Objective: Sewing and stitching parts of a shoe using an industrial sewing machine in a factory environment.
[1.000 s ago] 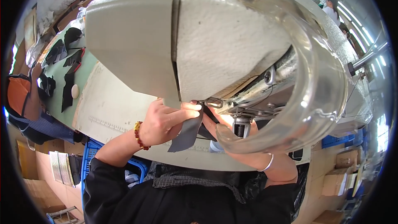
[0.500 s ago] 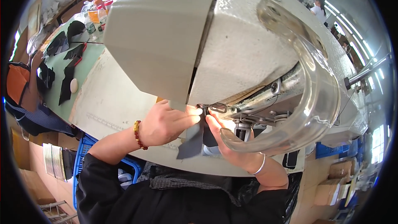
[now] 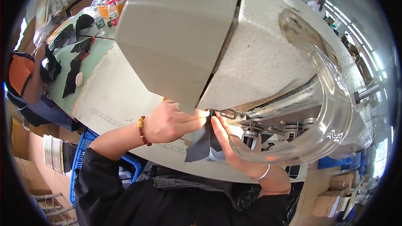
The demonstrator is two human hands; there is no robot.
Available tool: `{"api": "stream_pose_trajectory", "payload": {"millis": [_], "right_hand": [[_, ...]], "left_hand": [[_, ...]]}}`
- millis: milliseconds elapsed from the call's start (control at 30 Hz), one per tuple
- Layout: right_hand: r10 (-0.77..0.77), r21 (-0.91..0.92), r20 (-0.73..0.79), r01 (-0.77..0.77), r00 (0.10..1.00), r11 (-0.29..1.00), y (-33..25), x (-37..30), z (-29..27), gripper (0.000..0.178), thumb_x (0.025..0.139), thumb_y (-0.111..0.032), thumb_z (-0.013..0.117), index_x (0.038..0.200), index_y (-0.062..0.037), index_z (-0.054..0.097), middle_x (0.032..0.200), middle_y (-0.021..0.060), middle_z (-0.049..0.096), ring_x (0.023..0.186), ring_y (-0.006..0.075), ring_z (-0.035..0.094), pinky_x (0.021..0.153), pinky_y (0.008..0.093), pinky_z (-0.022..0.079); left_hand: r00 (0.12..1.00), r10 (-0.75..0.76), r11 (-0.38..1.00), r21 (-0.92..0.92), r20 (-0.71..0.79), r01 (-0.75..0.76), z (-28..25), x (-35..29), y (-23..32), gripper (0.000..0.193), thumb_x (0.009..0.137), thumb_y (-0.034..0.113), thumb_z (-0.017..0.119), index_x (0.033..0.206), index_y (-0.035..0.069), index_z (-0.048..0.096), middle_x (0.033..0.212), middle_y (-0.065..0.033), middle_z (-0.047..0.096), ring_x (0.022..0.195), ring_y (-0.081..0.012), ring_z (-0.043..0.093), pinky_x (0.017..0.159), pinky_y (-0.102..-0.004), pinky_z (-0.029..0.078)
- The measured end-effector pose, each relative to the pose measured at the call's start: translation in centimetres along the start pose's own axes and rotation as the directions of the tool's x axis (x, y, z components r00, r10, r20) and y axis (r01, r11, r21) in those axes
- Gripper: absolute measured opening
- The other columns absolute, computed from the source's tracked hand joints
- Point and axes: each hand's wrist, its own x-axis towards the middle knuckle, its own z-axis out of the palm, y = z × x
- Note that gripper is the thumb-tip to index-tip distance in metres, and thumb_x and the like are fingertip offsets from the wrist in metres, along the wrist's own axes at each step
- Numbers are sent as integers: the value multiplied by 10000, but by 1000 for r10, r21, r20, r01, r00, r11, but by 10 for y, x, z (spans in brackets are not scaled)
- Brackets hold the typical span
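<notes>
Gripping by the right hand (image 3: 230, 154) can't be told; grey cloth (image 3: 198, 146) is pinched by the left hand (image 3: 166, 120). Lower left, pale things (image 3: 124, 174) are held in a basket (image 3: 79, 151).

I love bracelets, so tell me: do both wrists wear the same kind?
No: the left wrist has a beaded bracelet, the right wrist a silvery bangle.
</notes>
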Motion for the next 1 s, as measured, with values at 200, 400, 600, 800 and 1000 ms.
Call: {"api": "stream_pose_trajectory", "payload": {"millis": [200,400,600,800,1000], "right_hand": [[21,224,4,-22,1000,974,7,-6,-4,642,955,-92,469,1577,26,360,1615,160,432,1466,250,461,1208,332,396],[74,891,249,-259,966,374,31,-12,9,629,1024,-198,423,1597,29,296,1634,171,385,1492,250,412,1234,336,364],[13,647,124,-71,992,-760,28,-11,20,639,1093,-304,378,1617,32,233,1652,182,339,1518,251,362,1259,339,332],[196,629,663,-395,723,-670,30,-7,0,658,1123,-366,371,1634,15,209,1650,206,331,1503,266,393,1269,345,319],[12,788,500,-449,866,-421,42,-6,16,636,1122,-319,416,1638,6,234,1589,71,423,1439,120,426,1217,243,303]], "left_hand": [[993,31,989,149,-115,-13,-5,6,9,241,788,105,696,1027,94,722,967,-4,747,904,-204,683,748,-347,518],[996,-71,997,20,-56,72,-18,16,23,178,797,97,682,971,84,716,1133,-25,737,1021,-213,691,801,-356,545],[988,-51,997,55,-148,60,-22,22,23,206,771,76,708,976,91,715,1131,-15,744,1007,-215,695,763,-346,526],[981,-145,988,25,-129,150,-28,20,35,267,772,50,718,1023,142,726,1069,-10,753,882,-184,687,695,-335,508],[900,-387,892,-330,-202,309,-16,12,20,217,866,-5,717,1064,71,759,936,-77,764,844,-273,718,794,-386,551]]}}
